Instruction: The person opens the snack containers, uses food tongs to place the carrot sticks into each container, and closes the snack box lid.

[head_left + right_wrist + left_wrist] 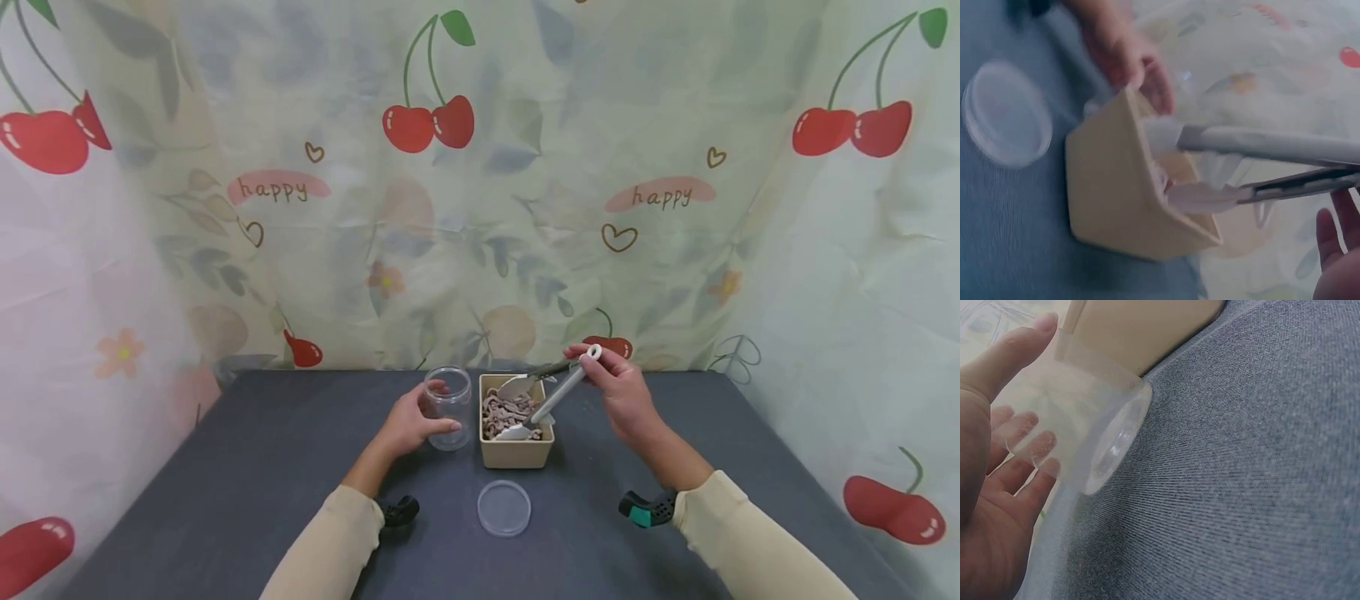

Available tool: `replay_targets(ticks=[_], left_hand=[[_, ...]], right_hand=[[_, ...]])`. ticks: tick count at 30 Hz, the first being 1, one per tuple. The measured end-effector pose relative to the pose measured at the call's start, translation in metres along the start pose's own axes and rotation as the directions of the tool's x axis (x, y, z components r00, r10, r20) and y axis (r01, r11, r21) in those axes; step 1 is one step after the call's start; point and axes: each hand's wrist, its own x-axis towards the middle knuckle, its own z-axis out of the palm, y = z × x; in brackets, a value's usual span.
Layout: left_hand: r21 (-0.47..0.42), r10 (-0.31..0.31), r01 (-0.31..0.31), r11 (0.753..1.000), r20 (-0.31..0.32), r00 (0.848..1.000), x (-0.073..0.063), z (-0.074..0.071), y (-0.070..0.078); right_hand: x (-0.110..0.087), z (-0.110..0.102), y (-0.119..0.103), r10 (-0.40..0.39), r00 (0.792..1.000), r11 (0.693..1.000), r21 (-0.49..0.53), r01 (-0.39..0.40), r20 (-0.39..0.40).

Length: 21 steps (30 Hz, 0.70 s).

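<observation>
Cream sleeves (757, 533) are reaching in from the bottom edge, with black wrist mounts (401, 510) showing at the cuffs. At the end of one, the left hand (408, 425) is gripping a clear jar (456, 419) from its left side. The jar is standing between thumb and fingers: the thumb is lying along the near wall, the fingers are curving round the far one, and the mouth is facing up.

Across from it, the right hand (626, 398) is holding the tongs (559, 392) by their upper part, between thumb and fingers. The tongs are slanting down and leftward from that grip, their arms spread, and both pale tips are reaching inside the tan bin (517, 456). One tip is sitting toward the far side, the other toward the near rim. Greyish-pink strips (501, 410) are lying in the bin, below and left of the right hand and partly between the tips.

The bin is resting on the dark table (225, 500), just right of the jar. Nearer the camera, a clear round lid (504, 510) is lying flat. Behind everything, a cherry-print curtain (480, 250) is hanging.
</observation>
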Motion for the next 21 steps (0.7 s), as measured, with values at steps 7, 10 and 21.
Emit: replay_targets(ticks=[7, 10, 21], left_hand=[[0.015, -0.005, 0.005, 1.0, 0.002, 1.0, -0.001, 0.0, 0.0], [0.017, -0.004, 0.004, 1.0, 0.004, 1.0, -0.001, 0.0, 0.001], [0.006, -0.021, 0.021, 1.0, 0.007, 1.0, -0.001, -0.001, 0.0]], right_hand=[[0.003, 0.006, 0.012, 0.022, 0.995, 0.97, -0.244, 0.001, 0.093], [0.005, 0.007, 0.016, 0.035, 0.988, 0.967, -0.254, 0.005, 0.153], [0.018, 0.005, 0.027, 0.052, 0.942, 0.97, -0.241, 0.031, 0.331]])
